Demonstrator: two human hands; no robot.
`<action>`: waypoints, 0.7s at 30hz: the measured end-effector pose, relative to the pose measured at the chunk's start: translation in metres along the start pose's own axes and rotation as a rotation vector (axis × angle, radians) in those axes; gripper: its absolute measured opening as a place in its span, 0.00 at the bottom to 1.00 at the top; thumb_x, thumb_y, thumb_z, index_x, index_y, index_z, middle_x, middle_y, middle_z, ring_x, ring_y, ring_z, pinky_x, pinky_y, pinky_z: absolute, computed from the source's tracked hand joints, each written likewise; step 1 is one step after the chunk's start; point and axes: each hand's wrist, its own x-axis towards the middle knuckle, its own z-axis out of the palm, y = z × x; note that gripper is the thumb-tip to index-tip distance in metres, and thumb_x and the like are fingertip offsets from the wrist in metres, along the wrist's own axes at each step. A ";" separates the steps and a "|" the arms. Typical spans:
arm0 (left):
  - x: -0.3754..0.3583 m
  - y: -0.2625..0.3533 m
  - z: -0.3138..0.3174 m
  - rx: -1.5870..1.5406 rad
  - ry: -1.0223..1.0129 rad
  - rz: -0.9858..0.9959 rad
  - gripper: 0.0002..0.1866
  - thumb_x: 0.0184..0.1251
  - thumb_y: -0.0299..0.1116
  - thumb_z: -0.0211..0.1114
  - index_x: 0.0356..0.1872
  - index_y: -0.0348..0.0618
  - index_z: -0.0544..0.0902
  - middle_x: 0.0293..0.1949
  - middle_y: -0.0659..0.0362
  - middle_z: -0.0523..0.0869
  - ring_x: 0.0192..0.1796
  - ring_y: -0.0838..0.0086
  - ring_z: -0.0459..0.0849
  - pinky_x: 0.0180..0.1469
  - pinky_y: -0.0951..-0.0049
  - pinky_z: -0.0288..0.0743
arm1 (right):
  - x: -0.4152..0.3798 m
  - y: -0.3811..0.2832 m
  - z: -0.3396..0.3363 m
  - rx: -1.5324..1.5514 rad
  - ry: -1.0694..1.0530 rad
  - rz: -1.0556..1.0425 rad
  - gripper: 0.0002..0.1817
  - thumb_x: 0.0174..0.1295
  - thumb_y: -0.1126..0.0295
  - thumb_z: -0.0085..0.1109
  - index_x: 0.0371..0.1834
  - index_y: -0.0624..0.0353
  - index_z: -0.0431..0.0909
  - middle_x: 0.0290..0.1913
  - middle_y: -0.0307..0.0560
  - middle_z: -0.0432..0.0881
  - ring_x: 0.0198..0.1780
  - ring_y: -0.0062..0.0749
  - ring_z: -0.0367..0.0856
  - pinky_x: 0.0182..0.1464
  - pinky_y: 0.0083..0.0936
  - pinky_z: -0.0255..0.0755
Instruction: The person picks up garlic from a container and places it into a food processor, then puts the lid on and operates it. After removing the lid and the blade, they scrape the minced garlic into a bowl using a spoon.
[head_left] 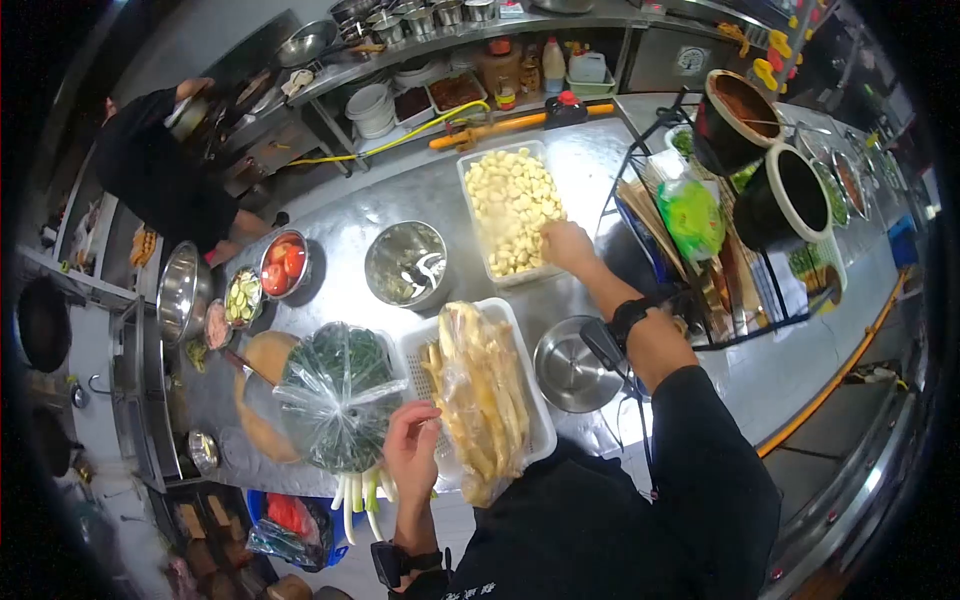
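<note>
In the head view, the fisheye edges darkened the corners, and the right hand point(566, 246) lay palm down on the near corner of the white tub of pale peeled chunks point(510, 208), its fingertips hidden among them, so I could not tell whether it gripped any. The left hand point(412, 448) curled loosely at the edge of the white perforated tray point(520, 330), touching the clear wrap over the yellow strips point(480, 395) (what they were stayed hard to make out). A bagged bundle of dark greens point(340, 395) sat just beside it, white stalks hanging off the steel counter point(560, 160). Between the two containers stood two steel bowls point(406, 264). A wire rack point(700, 250) crowded the right forearm, and another person in black point(160, 175) worked at the far left.
</note>
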 end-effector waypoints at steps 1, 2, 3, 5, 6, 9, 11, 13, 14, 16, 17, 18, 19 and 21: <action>0.004 -0.002 0.001 -0.001 -0.008 -0.026 0.07 0.61 0.20 0.59 0.39 0.36 0.80 0.50 0.54 0.76 0.50 0.72 0.77 0.51 0.76 0.72 | -0.004 -0.006 -0.002 -0.065 -0.056 0.006 0.11 0.48 0.64 0.57 0.34 0.56 0.79 0.31 0.55 0.83 0.36 0.55 0.81 0.42 0.44 0.75; 0.007 -0.003 0.004 0.024 -0.042 -0.021 0.07 0.61 0.21 0.59 0.40 0.36 0.80 0.50 0.54 0.77 0.50 0.73 0.77 0.51 0.76 0.72 | -0.004 -0.007 0.005 -0.068 -0.046 0.066 0.12 0.47 0.64 0.58 0.34 0.55 0.79 0.32 0.55 0.83 0.36 0.54 0.81 0.43 0.44 0.75; 0.010 -0.005 0.007 0.057 -0.058 -0.006 0.07 0.61 0.21 0.59 0.40 0.37 0.80 0.50 0.54 0.77 0.49 0.73 0.77 0.51 0.76 0.72 | 0.001 -0.008 0.012 -0.060 -0.035 0.108 0.12 0.47 0.64 0.58 0.35 0.55 0.79 0.33 0.56 0.83 0.37 0.53 0.81 0.43 0.44 0.75; 0.017 -0.010 0.011 0.110 -0.077 0.010 0.07 0.62 0.23 0.59 0.41 0.37 0.80 0.49 0.55 0.78 0.49 0.74 0.78 0.50 0.76 0.73 | 0.001 -0.022 0.001 -0.034 -0.092 0.209 0.11 0.45 0.63 0.61 0.32 0.55 0.82 0.33 0.54 0.83 0.40 0.52 0.82 0.44 0.42 0.76; 0.017 -0.012 0.012 0.125 -0.087 0.002 0.07 0.63 0.23 0.59 0.42 0.38 0.80 0.48 0.55 0.78 0.49 0.74 0.78 0.49 0.76 0.74 | 0.002 -0.014 0.007 -0.062 -0.061 0.138 0.09 0.47 0.64 0.59 0.30 0.54 0.83 0.33 0.54 0.83 0.39 0.52 0.82 0.44 0.42 0.75; 0.021 -0.008 0.016 0.103 -0.115 0.012 0.08 0.64 0.24 0.59 0.43 0.38 0.80 0.47 0.56 0.79 0.47 0.75 0.79 0.47 0.77 0.75 | -0.001 -0.013 -0.008 -0.157 -0.002 0.033 0.09 0.54 0.62 0.59 0.29 0.55 0.83 0.30 0.52 0.83 0.36 0.47 0.82 0.41 0.39 0.75; 0.023 -0.006 0.018 0.086 -0.123 0.033 0.08 0.64 0.25 0.59 0.43 0.37 0.80 0.46 0.56 0.79 0.46 0.75 0.79 0.46 0.77 0.75 | -0.006 -0.024 -0.020 -0.018 0.048 -0.001 0.10 0.55 0.63 0.59 0.31 0.56 0.84 0.29 0.53 0.83 0.33 0.48 0.81 0.39 0.39 0.75; 0.027 0.002 0.021 0.114 -0.136 0.030 0.10 0.65 0.26 0.60 0.46 0.37 0.78 0.44 0.57 0.79 0.45 0.77 0.79 0.45 0.78 0.75 | -0.016 -0.045 -0.040 0.208 0.092 -0.142 0.11 0.57 0.64 0.57 0.34 0.59 0.83 0.27 0.55 0.82 0.29 0.49 0.81 0.36 0.37 0.75; 0.028 0.006 0.023 0.078 -0.119 0.012 0.11 0.65 0.26 0.60 0.47 0.37 0.78 0.44 0.57 0.79 0.44 0.77 0.79 0.44 0.78 0.75 | -0.024 -0.060 -0.043 0.313 0.063 -0.218 0.10 0.58 0.66 0.57 0.34 0.60 0.83 0.26 0.53 0.82 0.28 0.43 0.82 0.34 0.34 0.75; 0.029 0.013 0.025 0.004 -0.092 -0.027 0.14 0.65 0.27 0.60 0.51 0.37 0.76 0.44 0.57 0.79 0.43 0.78 0.79 0.42 0.79 0.75 | -0.052 -0.105 -0.055 0.561 -0.117 -0.283 0.08 0.59 0.69 0.58 0.35 0.62 0.82 0.25 0.47 0.82 0.26 0.32 0.81 0.30 0.26 0.73; 0.029 0.014 0.026 -0.047 -0.070 -0.013 0.15 0.65 0.28 0.60 0.52 0.38 0.76 0.43 0.58 0.79 0.42 0.78 0.79 0.41 0.79 0.75 | -0.074 -0.134 -0.068 0.703 -0.266 -0.271 0.07 0.60 0.70 0.59 0.36 0.62 0.81 0.25 0.44 0.83 0.25 0.25 0.80 0.28 0.22 0.72; 0.029 0.015 0.026 -0.098 -0.048 0.006 0.16 0.65 0.28 0.61 0.53 0.38 0.75 0.43 0.58 0.79 0.41 0.78 0.79 0.41 0.79 0.75 | -0.095 -0.157 -0.079 0.779 -0.398 -0.246 0.06 0.60 0.72 0.59 0.36 0.63 0.81 0.26 0.42 0.83 0.25 0.22 0.80 0.27 0.19 0.72; 0.030 0.016 0.023 -0.150 -0.025 0.025 0.17 0.65 0.29 0.61 0.54 0.38 0.74 0.43 0.58 0.79 0.40 0.78 0.79 0.40 0.79 0.75 | -0.113 -0.174 -0.084 0.850 -0.533 -0.220 0.06 0.60 0.73 0.60 0.37 0.63 0.81 0.27 0.40 0.83 0.25 0.18 0.79 0.27 0.17 0.71; 0.026 0.012 0.014 -0.041 -0.003 0.125 0.16 0.65 0.29 0.62 0.53 0.38 0.76 0.42 0.57 0.80 0.38 0.77 0.79 0.40 0.79 0.75 | -0.137 -0.191 -0.073 0.934 -0.657 -0.327 0.06 0.60 0.74 0.60 0.37 0.64 0.80 0.28 0.41 0.83 0.26 0.18 0.80 0.27 0.17 0.72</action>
